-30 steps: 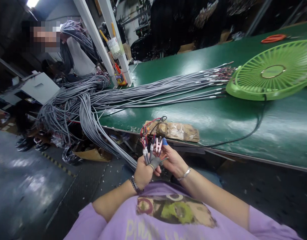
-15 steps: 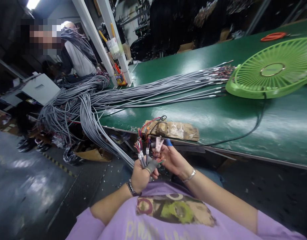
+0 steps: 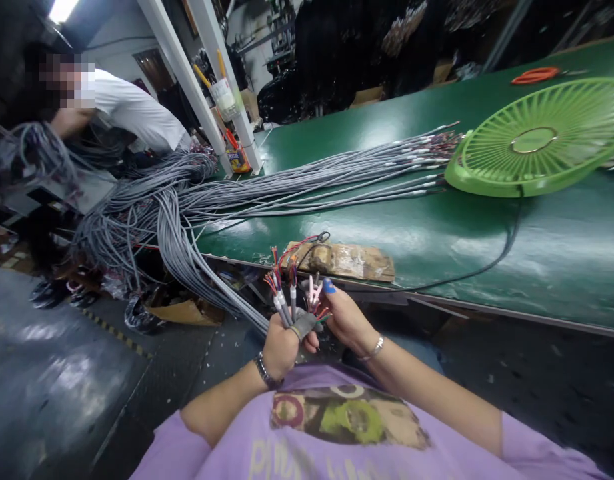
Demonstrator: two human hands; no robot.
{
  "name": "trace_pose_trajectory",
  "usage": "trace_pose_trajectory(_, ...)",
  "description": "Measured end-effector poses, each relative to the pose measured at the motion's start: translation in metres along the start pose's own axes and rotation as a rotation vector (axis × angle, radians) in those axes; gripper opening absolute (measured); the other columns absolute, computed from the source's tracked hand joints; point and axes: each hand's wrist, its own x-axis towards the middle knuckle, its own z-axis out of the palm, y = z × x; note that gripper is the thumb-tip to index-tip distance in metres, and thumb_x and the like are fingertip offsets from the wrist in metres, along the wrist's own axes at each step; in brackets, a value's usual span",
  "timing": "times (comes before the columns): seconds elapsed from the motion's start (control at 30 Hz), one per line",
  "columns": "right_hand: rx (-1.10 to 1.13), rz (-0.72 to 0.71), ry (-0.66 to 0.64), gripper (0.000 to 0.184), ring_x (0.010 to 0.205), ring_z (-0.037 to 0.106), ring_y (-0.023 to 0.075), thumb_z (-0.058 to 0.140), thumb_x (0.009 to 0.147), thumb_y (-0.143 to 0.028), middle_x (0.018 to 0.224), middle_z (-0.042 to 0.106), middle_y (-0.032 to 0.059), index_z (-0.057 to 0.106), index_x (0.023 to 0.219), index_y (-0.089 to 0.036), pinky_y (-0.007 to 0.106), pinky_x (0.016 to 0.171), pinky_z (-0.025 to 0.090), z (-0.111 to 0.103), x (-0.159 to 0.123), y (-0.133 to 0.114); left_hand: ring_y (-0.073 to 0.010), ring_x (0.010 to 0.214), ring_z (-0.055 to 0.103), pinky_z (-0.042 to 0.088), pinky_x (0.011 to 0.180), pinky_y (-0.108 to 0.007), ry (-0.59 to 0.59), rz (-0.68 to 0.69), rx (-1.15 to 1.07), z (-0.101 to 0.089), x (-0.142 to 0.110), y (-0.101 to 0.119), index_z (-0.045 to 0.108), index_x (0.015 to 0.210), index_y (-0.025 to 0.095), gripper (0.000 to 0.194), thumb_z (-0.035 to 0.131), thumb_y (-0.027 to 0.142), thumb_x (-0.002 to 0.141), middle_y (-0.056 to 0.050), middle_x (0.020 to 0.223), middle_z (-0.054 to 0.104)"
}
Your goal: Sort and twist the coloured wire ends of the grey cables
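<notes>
My left hand (image 3: 283,345) is closed around several grey cables (image 3: 283,313), their stripped ends fanning upward into thin coloured wires (image 3: 271,280). A grey cover (image 3: 303,325) wraps its thumb. Close on the right is my right hand (image 3: 349,323), fingers bent in towards green and red wire ends (image 3: 323,313) by the left thumb; blue tape (image 3: 329,286) covers one of its fingertips. A small pale pink clip-like piece (image 3: 314,291) stands at its fingers, but whether the hand grips it or a wire is unclear. Behind the hands, a worn wooden block (image 3: 354,260) lies at the table's edge.
On the green table (image 3: 337,220) lies a long bundle of grey cables (image 3: 307,180), heaped at the left. A green fan (image 3: 534,140) stands at right, its black cord trailing forward; orange-handled scissors (image 3: 534,75) lie beyond. Another person (image 3: 131,110) handles cables at far left.
My right hand has shifted slightly left and its fingers have drawn in at the wire ends. My left hand keeps its hold. The other person has leaned left, carrying a cable bunch lower.
</notes>
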Motion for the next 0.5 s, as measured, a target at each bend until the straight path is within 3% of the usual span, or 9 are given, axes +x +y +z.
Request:
trace_pose_trajectory(0.17, 0.149, 0.185, -0.152, 0.036, 0.051, 0.056, 0.0157, 0.072, 0.073, -0.054, 0.061, 0.066, 0.0009, 0.068, 0.08, -0.019, 0.028, 0.05, 0.046, -0.0065, 0.007, 0.0025, -0.0101, 0.033, 0.047, 0.042, 0.037, -0.023, 0.022, -0.028, -0.009, 0.0018, 0.0014, 0.0021, 0.059, 0.057, 0.016, 0.048, 0.074, 0.062, 0.058, 0.0, 0.039, 0.054)
trace_pose_trajectory(0.5, 0.139, 0.146, -0.162, 0.034, 0.055, 0.06, 0.0158, 0.069, 0.076, -0.053, 0.073, 0.071, 0.0019, 0.068, 0.085, -0.021, 0.03, 0.054, 0.05, -0.0102, 0.0076, 0.007, -0.0098, 0.032, 0.046, 0.04, 0.036, -0.023, 0.041, -0.041, -0.009, 0.0024, 0.0026, 0.0011, 0.059, 0.056, 0.016, 0.049, 0.073, 0.063, 0.057, 0.0, 0.038, 0.053)
